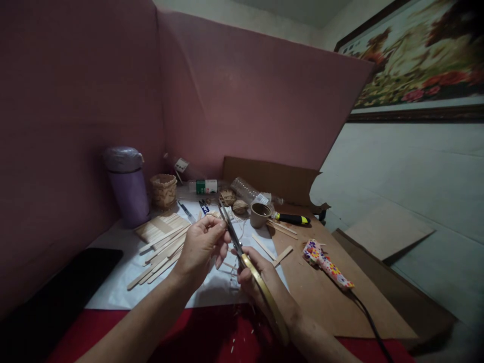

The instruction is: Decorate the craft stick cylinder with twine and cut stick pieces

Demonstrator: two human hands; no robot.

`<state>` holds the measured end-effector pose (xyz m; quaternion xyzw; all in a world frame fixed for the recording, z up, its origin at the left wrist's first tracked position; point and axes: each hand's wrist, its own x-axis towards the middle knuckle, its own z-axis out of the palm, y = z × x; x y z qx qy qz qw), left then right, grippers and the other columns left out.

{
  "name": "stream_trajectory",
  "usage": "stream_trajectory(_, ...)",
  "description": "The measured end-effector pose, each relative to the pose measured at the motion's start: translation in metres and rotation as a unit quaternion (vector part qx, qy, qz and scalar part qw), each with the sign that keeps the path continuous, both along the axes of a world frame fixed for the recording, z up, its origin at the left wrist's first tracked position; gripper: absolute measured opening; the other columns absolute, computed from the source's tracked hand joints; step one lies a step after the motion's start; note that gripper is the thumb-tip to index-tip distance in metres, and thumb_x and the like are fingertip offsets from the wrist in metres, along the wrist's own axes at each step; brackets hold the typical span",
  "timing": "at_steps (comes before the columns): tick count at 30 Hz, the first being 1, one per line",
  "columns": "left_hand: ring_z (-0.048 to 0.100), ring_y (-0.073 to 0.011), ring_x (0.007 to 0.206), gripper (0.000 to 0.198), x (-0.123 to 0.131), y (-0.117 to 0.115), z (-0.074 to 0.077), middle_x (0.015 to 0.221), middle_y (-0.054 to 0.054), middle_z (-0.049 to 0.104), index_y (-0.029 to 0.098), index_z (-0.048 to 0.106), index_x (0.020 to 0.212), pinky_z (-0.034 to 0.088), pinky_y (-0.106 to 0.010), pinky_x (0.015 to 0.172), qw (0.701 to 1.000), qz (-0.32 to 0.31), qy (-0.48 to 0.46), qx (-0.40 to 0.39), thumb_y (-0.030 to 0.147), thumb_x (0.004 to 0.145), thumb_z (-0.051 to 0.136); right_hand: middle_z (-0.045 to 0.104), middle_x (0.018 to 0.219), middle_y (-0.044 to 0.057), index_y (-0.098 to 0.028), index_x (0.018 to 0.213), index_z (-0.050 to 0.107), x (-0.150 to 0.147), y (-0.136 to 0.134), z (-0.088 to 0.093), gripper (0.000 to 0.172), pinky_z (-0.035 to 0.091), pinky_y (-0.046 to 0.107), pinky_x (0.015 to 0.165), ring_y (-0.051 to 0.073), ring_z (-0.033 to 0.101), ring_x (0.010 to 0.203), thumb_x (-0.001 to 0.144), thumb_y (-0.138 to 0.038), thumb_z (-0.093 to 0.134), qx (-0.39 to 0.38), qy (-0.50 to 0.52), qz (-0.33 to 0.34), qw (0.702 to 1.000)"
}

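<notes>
Scissors (235, 236) with gold handles sit in the right hand's (260, 276) grip, above the white sheet (109, 292), fingers curled round the handles, blades aimed at eleven o'clock. The left hand (204, 239), at nine o'clock of them, bends its fingers to a narrow pinch; I cannot tell what it holds. Wooden sticks (161, 256) lie toward its eight o'clock.

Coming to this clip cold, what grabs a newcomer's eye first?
Probably the gold-handled metal scissors in the right hand at lower centre, pointing up beside the left hand. Next, the flower-patterned corded tool on brown cardboard at right, and the tall purple cup with a grey top at left.
</notes>
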<state>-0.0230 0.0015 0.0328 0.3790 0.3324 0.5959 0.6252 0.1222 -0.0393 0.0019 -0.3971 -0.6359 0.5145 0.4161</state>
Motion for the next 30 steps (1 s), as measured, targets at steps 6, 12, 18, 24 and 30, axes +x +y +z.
stream_trajectory(6, 0.042, -0.0068, 0.028, 0.034, -0.001, 0.0, -0.002, 0.054, 0.002, 0.062, 0.018, 0.049, 0.072, 0.03, -0.016, 0.023, 0.999, -0.026, 0.0, 0.036, 0.037, 0.07, 0.077, 0.033, 0.061, -0.008, -0.017, 0.106, 0.051, -0.002, -0.002, 0.0, 0.078, 0.021, 0.021, 0.042, 0.007, 0.024, 0.049, 0.067, -0.085, 0.053, -0.002, 0.001, -0.004, 1.0)
stream_trajectory(12, 0.043, -0.0072, 0.028, 0.029, -0.001, -0.002, -0.003, 0.053, 0.002, 0.062, 0.018, 0.048, 0.073, 0.03, -0.015, 0.023, 0.998, -0.03, 0.014, 0.044, 0.035, 0.076, 0.072, 0.038, 0.065, -0.006, -0.016, 0.107, 0.052, -0.002, -0.003, 0.004, 0.08, 0.024, 0.021, 0.044, 0.008, 0.029, 0.053, 0.066, -0.085, 0.055, -0.009, 0.006, -0.009, 1.0)
stream_trajectory(18, 0.042, -0.0071, 0.027, 0.028, 0.0, -0.002, -0.002, 0.051, 0.003, 0.061, 0.019, 0.047, 0.073, 0.029, -0.015, 0.022, 0.997, -0.032, 0.039, 0.054, 0.034, 0.077, 0.069, 0.044, 0.067, -0.004, -0.017, 0.103, 0.052, -0.004, -0.003, 0.006, 0.082, 0.027, 0.02, 0.045, 0.008, 0.034, 0.054, 0.061, -0.088, 0.056, -0.03, 0.02, -0.014, 0.999)
stream_trajectory(24, 0.043, -0.0077, 0.027, 0.032, 0.001, -0.004, 0.001, 0.051, 0.003, 0.061, 0.019, 0.046, 0.073, 0.028, -0.015, 0.022, 0.998, -0.036, 0.036, 0.047, 0.038, 0.073, 0.073, 0.037, 0.062, -0.007, -0.02, 0.1, 0.054, -0.007, -0.004, -0.001, 0.067, 0.024, 0.02, 0.044, 0.008, 0.029, 0.051, 0.07, -0.08, 0.058, -0.017, 0.015, -0.036, 0.999)
stream_trajectory(30, 0.044, -0.0084, 0.028, 0.035, 0.002, -0.007, 0.002, 0.051, 0.003, 0.061, 0.02, 0.046, 0.073, 0.03, -0.016, 0.023, 0.997, -0.047, 0.038, 0.041, 0.04, 0.071, 0.074, 0.036, 0.063, -0.007, -0.02, 0.101, 0.055, -0.009, -0.012, 0.002, 0.072, 0.023, 0.021, 0.045, 0.009, 0.025, 0.053, 0.067, -0.084, 0.056, -0.009, 0.039, -0.049, 0.998)
